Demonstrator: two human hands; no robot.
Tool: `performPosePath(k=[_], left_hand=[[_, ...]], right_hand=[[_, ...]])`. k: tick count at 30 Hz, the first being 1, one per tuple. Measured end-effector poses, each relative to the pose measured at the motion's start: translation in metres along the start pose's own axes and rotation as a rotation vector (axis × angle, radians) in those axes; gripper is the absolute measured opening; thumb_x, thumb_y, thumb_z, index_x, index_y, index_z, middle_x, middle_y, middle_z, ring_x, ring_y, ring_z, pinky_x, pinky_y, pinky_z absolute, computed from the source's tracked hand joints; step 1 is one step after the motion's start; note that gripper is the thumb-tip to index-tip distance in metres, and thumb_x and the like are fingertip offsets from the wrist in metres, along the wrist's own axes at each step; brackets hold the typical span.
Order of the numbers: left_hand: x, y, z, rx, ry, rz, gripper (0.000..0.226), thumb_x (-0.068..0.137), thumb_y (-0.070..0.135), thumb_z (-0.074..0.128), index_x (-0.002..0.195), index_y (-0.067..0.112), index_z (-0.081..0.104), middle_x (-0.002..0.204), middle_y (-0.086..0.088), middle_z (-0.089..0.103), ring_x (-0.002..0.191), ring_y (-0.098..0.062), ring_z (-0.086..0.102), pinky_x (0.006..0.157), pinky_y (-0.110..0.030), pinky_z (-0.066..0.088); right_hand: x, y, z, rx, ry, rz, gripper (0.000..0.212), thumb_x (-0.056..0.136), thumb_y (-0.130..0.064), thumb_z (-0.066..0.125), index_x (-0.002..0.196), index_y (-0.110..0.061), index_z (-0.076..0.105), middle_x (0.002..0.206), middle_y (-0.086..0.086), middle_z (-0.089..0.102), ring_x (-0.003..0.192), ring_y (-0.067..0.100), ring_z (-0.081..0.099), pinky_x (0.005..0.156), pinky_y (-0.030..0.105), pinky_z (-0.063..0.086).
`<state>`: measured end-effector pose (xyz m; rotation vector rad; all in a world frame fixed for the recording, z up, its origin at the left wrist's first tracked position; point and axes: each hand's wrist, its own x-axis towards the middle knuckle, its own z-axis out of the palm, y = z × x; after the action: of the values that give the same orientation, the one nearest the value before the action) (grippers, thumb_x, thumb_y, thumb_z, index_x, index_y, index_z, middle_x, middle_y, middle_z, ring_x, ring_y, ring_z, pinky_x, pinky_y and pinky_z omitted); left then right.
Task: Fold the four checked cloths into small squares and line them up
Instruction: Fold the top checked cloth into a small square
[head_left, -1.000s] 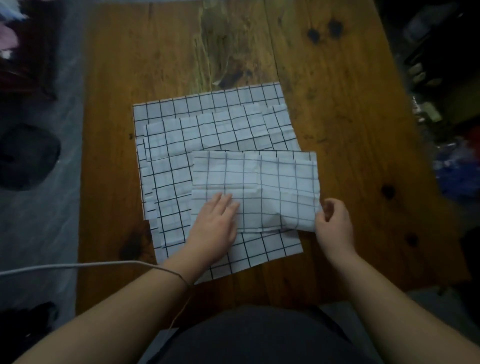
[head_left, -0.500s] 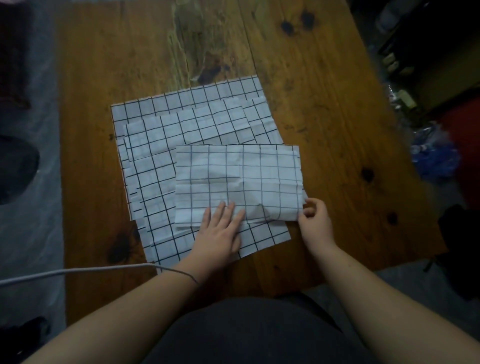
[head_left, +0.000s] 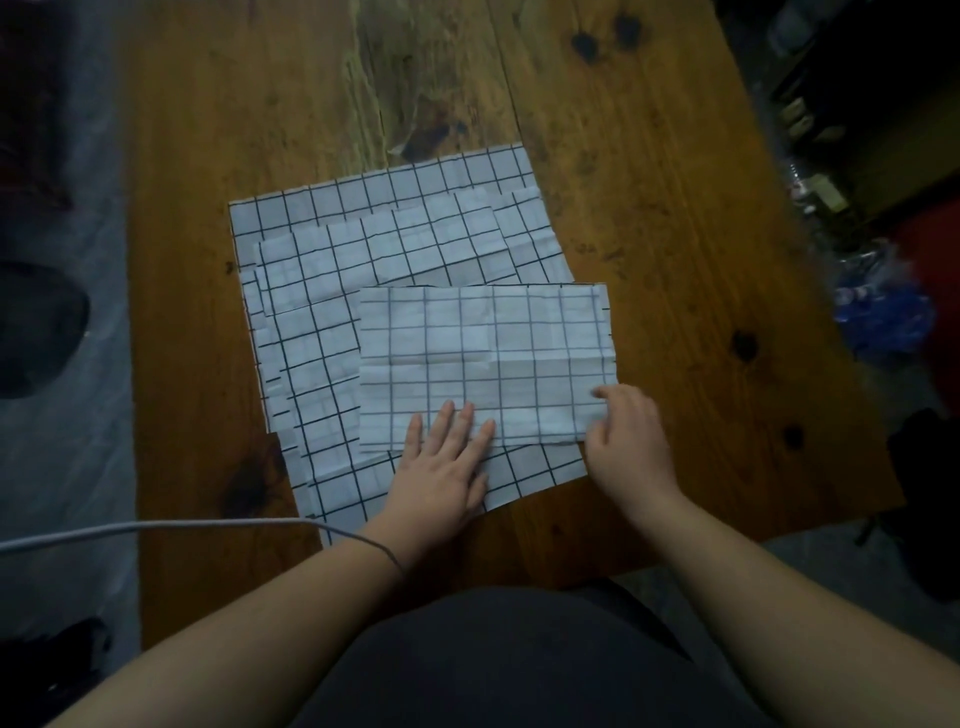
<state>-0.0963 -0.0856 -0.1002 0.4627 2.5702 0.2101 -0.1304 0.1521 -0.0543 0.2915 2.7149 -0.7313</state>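
Observation:
A stack of white cloths with a black check pattern (head_left: 332, 291) lies flat on the wooden table (head_left: 649, 208). On top, toward the near right, lies one cloth folded in half into a wide rectangle (head_left: 483, 358). My left hand (head_left: 441, 467) rests flat with fingers spread on that rectangle's near edge. My right hand (head_left: 628, 441) sits at its near right corner, thumb and fingers pinching the cloth's edge there.
A grey cable (head_left: 156, 530) runs from the left across my left wrist. The table's near edge (head_left: 727, 540) is close to my body. Dark clutter and a blue bag (head_left: 878, 312) lie on the floor to the right.
My right hand has shifted up onto the folded cloth's near right corner. My left hand stays pressed on the near edge. The view has moved slightly.

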Motion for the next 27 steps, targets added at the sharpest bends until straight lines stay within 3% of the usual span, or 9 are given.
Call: performPosePath(k=[3, 5, 7, 10, 17, 20, 27], left_hand=[[-0.008, -0.002, 0.005, 0.003, -0.006, -0.032, 0.066, 0.103, 0.051, 0.018, 0.157, 0.028, -0.015, 0.162, -0.002, -0.025, 0.147, -0.024, -0.031, 0.12, -0.052, -0.016], [-0.012, -0.006, 0.01, 0.011, -0.013, -0.049, 0.068, 0.103, 0.05, 0.019, 0.158, 0.024, -0.011, 0.165, -0.002, -0.02, 0.148, -0.023, -0.029, 0.119, -0.051, -0.017], [-0.015, -0.01, 0.013, 0.022, -0.033, -0.053, 0.069, 0.1, 0.052, 0.013, 0.158, 0.024, -0.009, 0.166, -0.002, -0.017, 0.149, -0.022, -0.027, 0.12, -0.05, -0.016], [-0.015, -0.015, 0.015, 0.031, -0.033, -0.039, 0.073, 0.091, 0.055, -0.002, 0.158, 0.027, -0.01, 0.166, 0.0, -0.016, 0.15, -0.021, -0.025, 0.122, -0.05, -0.014], [-0.037, -0.04, 0.026, 0.031, 0.006, -0.029, 0.064, 0.1, 0.058, 0.006, 0.155, 0.034, -0.018, 0.162, 0.001, -0.027, 0.148, -0.022, -0.032, 0.12, -0.047, -0.018], [-0.052, -0.06, 0.03, 0.013, 0.032, -0.063, 0.065, 0.101, 0.058, 0.009, 0.156, 0.031, -0.014, 0.165, 0.0, -0.02, 0.149, -0.021, -0.027, 0.12, -0.044, -0.017], [-0.062, -0.05, 0.016, -0.02, 0.063, -0.114, 0.069, 0.102, 0.056, 0.013, 0.157, 0.025, -0.014, 0.162, -0.002, -0.025, 0.149, -0.023, -0.028, 0.121, -0.044, -0.017]], right_hand=[[-0.026, -0.025, 0.027, -0.265, -0.19, -0.307, 0.056, 0.101, -0.031, 0.044, 0.155, -0.028, 0.029, 0.163, -0.007, 0.025, 0.152, 0.013, 0.016, 0.125, 0.042, 0.017], [-0.041, -0.039, 0.047, -0.382, -0.284, -0.429, 0.06, 0.105, -0.038, 0.033, 0.16, -0.026, 0.012, 0.168, -0.003, 0.005, 0.155, 0.015, -0.003, 0.126, 0.039, 0.0], [-0.049, -0.044, 0.065, -0.451, -0.338, -0.447, 0.062, 0.106, -0.044, 0.024, 0.16, -0.024, 0.0, 0.168, -0.002, -0.006, 0.154, 0.015, -0.012, 0.123, 0.039, -0.009], [-0.051, -0.038, 0.081, -0.515, -0.352, -0.414, 0.065, 0.105, -0.048, 0.02, 0.159, -0.023, -0.007, 0.168, -0.001, -0.011, 0.153, 0.017, -0.016, 0.125, 0.042, -0.007], [-0.053, 0.005, 0.071, -0.529, -0.26, -0.212, 0.063, 0.104, -0.05, 0.012, 0.157, -0.027, -0.013, 0.165, -0.004, -0.018, 0.152, 0.017, -0.019, 0.124, 0.05, -0.005], [-0.051, 0.027, 0.057, -0.524, -0.21, -0.114, 0.064, 0.102, -0.047, 0.009, 0.157, -0.024, -0.014, 0.166, -0.002, -0.015, 0.153, 0.016, -0.015, 0.125, 0.05, -0.001], [-0.053, 0.016, 0.051, -0.489, -0.174, -0.077, 0.066, 0.104, -0.044, 0.021, 0.159, -0.02, -0.007, 0.168, 0.005, -0.009, 0.154, 0.021, -0.011, 0.125, 0.049, 0.0]])
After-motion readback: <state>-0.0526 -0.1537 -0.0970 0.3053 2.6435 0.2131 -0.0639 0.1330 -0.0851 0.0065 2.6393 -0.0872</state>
